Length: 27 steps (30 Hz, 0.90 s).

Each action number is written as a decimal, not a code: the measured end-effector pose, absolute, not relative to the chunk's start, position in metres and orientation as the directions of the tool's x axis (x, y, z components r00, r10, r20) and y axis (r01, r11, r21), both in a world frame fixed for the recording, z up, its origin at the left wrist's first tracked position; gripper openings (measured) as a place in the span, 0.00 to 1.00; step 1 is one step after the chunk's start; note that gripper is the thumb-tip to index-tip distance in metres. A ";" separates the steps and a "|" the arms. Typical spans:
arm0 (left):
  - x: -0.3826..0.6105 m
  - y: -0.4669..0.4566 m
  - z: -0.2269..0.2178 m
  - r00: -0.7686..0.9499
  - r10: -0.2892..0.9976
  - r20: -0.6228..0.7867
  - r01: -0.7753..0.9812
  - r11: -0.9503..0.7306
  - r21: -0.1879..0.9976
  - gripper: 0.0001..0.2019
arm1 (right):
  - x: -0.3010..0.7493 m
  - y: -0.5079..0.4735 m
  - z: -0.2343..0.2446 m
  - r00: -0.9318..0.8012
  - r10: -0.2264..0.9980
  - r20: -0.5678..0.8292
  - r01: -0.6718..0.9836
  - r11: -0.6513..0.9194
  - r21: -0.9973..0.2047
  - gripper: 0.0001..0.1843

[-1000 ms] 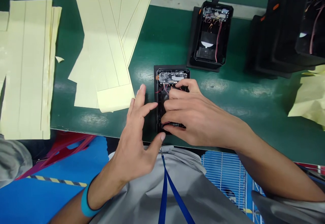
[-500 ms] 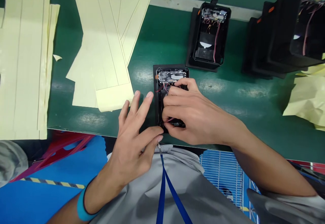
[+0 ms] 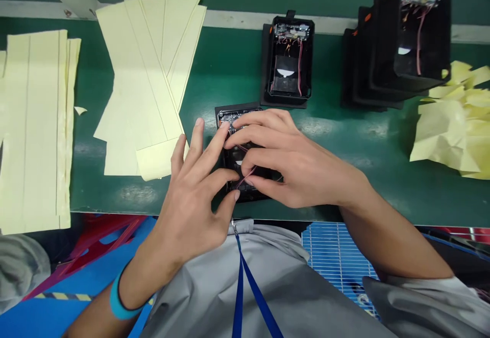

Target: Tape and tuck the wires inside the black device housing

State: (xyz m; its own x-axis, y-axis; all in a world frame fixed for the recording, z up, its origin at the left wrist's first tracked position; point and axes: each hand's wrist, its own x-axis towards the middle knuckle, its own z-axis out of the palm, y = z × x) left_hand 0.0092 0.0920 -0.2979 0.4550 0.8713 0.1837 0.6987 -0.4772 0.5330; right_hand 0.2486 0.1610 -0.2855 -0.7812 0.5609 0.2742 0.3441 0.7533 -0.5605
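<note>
On the green bench (image 3: 325, 174), an open black rectangular box (image 3: 249, 195) has its dark circuit board (image 3: 229, 116) seemingly seated, the thin pink wire (image 3: 242, 180) apparently unsecured, pinched by the right hand (image 3: 283, 157), left hand (image 3: 195, 195) spread alongside.

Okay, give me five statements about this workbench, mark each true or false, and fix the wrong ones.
1. The right hand pinches a reddish wire over a black housing. True.
2. The turquoise wristband is on the right wrist. False: it is on the left wrist.
3. A blue lanyard hangs down the grey shirt. True.
4. The second housing, farther back, has no circuit board. False: one sits in its far end.
5. The crumpled yellow paper lies on the floor. False: it lies on the green workbench.
</note>
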 end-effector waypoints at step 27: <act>0.016 0.097 -0.291 0.475 0.874 0.104 0.726 -0.456 0.514 0.04 | 0.255 0.166 -0.306 -0.700 0.556 0.449 0.279 0.791 -0.545 0.05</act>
State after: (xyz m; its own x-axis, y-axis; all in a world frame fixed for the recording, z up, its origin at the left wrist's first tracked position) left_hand 0.0156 0.0968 -0.2910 0.4750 0.8738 0.1043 0.7262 -0.4562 0.5143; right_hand 0.2555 0.1661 -0.3062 -0.6999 0.5557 0.4487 0.2789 0.7910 -0.5445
